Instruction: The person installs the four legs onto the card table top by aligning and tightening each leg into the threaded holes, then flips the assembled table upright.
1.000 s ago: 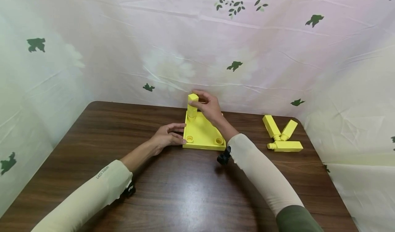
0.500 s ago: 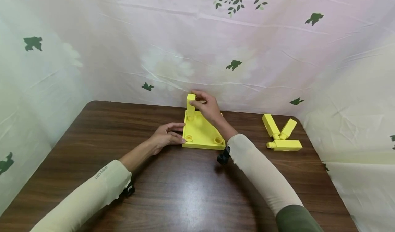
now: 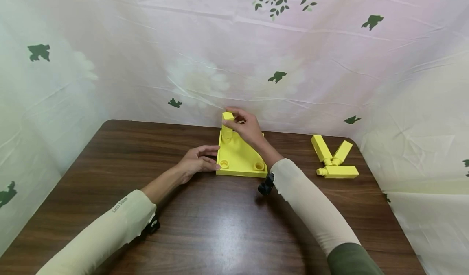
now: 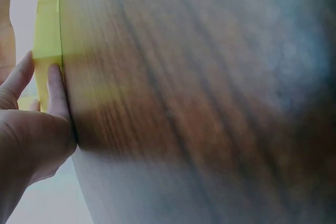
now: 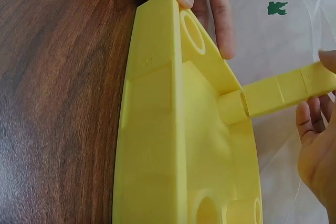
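A yellow square panel (image 3: 242, 153) with a raised rim and round corner sockets lies on the table. At its far left corner a square yellow leg (image 3: 226, 132) stands upright, its lower end at a socket. My right hand (image 3: 250, 127) pinches the upper part of that leg between thumb and fingers. In the right wrist view the leg (image 5: 278, 92) meets the socket, with a thin dark line at the joint. My left hand (image 3: 196, 161) touches the panel's left side with extended fingers, its thumb at the near left corner. Two near sockets show open holes; my right hand hides the far right corner.
Three more yellow legs with threaded ends lie at the right of the table: one horizontal leg (image 3: 341, 172), one tilted leg (image 3: 321, 148) and one shorter-looking leg (image 3: 343, 152). A patterned cloth (image 3: 205, 63) hangs close behind the table's (image 3: 220, 218) far edge.
The upright leg has turned a little about its own axis, and my right fingers have shifted slightly on it. My left hand and the panel keep their places.
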A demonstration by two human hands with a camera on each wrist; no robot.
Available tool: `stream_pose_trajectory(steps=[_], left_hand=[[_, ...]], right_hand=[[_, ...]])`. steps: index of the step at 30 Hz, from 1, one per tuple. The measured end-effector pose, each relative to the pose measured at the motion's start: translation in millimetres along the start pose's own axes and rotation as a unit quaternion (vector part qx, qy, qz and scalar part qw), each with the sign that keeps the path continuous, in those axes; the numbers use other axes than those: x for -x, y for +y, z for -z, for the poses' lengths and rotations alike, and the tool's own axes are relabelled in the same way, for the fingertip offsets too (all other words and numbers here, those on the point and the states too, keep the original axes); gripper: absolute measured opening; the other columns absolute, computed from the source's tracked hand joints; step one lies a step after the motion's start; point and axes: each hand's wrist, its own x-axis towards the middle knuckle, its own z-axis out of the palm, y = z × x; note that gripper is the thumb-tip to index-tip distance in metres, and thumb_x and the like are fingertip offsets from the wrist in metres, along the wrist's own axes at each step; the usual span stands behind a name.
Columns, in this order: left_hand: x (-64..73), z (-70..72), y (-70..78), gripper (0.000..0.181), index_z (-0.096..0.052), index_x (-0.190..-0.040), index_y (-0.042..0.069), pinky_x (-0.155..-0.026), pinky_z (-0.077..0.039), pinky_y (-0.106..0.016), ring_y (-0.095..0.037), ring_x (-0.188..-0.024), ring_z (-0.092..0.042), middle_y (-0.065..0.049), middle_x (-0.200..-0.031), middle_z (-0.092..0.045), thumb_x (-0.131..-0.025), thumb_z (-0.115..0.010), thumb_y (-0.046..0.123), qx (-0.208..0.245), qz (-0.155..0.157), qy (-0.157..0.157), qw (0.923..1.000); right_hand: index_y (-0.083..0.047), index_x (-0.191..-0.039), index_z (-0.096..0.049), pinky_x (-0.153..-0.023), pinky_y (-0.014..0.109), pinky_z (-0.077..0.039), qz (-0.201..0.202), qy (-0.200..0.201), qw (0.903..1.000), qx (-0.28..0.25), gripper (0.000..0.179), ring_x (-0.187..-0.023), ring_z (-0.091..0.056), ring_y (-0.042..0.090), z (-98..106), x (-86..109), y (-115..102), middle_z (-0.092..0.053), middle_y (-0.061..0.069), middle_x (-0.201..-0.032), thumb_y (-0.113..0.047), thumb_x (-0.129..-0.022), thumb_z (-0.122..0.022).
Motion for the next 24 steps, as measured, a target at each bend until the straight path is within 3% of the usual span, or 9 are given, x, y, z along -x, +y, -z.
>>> stream_pose_trajectory(steps=[5, 8, 14, 19, 21, 24], left_hand=[[-0.4, 0.0, 0.6, 0.077, -0.058, -0.164, 0.012, -0.095, -0.069, -0.027, -0.017, -0.111, -0.072, -0.022, -0.163, -0.057, -0.095, -0.086, -0.006, -0.001, -0.001, 0.0, 1.0], [-0.7, -0.1, 0.8, 0.078, -0.058, -0.164, 0.012, -0.095, -0.069, -0.027, -0.017, -0.111, -0.072, -0.021, -0.163, -0.057, -0.094, -0.087, -0.006, -0.001, 0.0, 0.0, 1.0], [-0.6, 0.1, 0.0, 0.078, -0.058, -0.164, 0.013, -0.095, -0.068, -0.027, -0.017, -0.112, -0.071, -0.021, -0.163, -0.057, -0.095, -0.087, -0.006, -0.003, -0.001, -0.003, 1.0], [-0.5, 0.5, -0.8, 0.078, -0.057, -0.165, 0.012, -0.096, -0.068, -0.028, -0.017, -0.112, -0.072, -0.021, -0.163, -0.056, -0.095, -0.086, -0.006, -0.002, -0.002, -0.005, 1.0], [-0.4, 0.5, -1.0, 0.077, -0.057, -0.165, 0.012, -0.095, -0.068, -0.028, -0.017, -0.111, -0.073, -0.021, -0.163, -0.057, -0.095, -0.086, -0.006, -0.001, -0.003, -0.004, 1.0], [-0.4, 0.1, -1.0, 0.077, -0.058, -0.165, 0.012, -0.095, -0.068, -0.027, -0.017, -0.111, -0.073, -0.022, -0.162, -0.057, -0.095, -0.086, -0.006, -0.002, -0.005, -0.004, 1.0]], right_hand=[[-0.015, -0.15, -0.074, -0.099, 0.048, -0.066, -0.015, 0.013, 0.9998, -0.005, 0.042, -0.124, -0.071, 0.026, 1.9, 1.9, -1.7, -0.073, 0.007, -0.148, -0.022, -0.108, -0.073], [-0.013, -0.148, -0.075, -0.106, 0.048, -0.065, -0.018, 0.017, 0.9995, -0.017, 0.04, -0.135, -0.07, 0.029, 1.8, 2.4, -1.6, -0.074, 0.007, -0.15, -0.02, -0.109, -0.072], [-0.012, -0.147, -0.074, -0.107, 0.045, -0.064, -0.019, 0.009, 0.999, -0.04, 0.039, -0.134, -0.072, 0.028, 1.2, 2.4, -1.2, -0.075, 0.01, -0.149, -0.018, -0.108, -0.074], [-0.013, -0.152, -0.072, -0.104, 0.055, -0.063, -0.01, 0.0, 0.9993, -0.035, 0.045, -0.127, -0.07, 0.028, -0.1, 1.1, -0.8, -0.071, 0.007, -0.155, -0.02, -0.108, -0.078], [-0.014, -0.152, -0.072, -0.097, 0.053, -0.064, -0.01, 0.0, 0.9994, -0.033, 0.047, -0.122, -0.07, 0.029, -0.9, -0.1, 0.3, -0.071, 0.006, -0.155, -0.023, -0.106, -0.081], [-0.015, -0.151, -0.073, -0.089, 0.04, -0.064, -0.014, 0.001, 0.9993, -0.036, 0.049, -0.119, -0.072, 0.03, -1.1, -1.2, 2.4, -0.073, 0.006, -0.152, -0.024, -0.104, -0.084]])
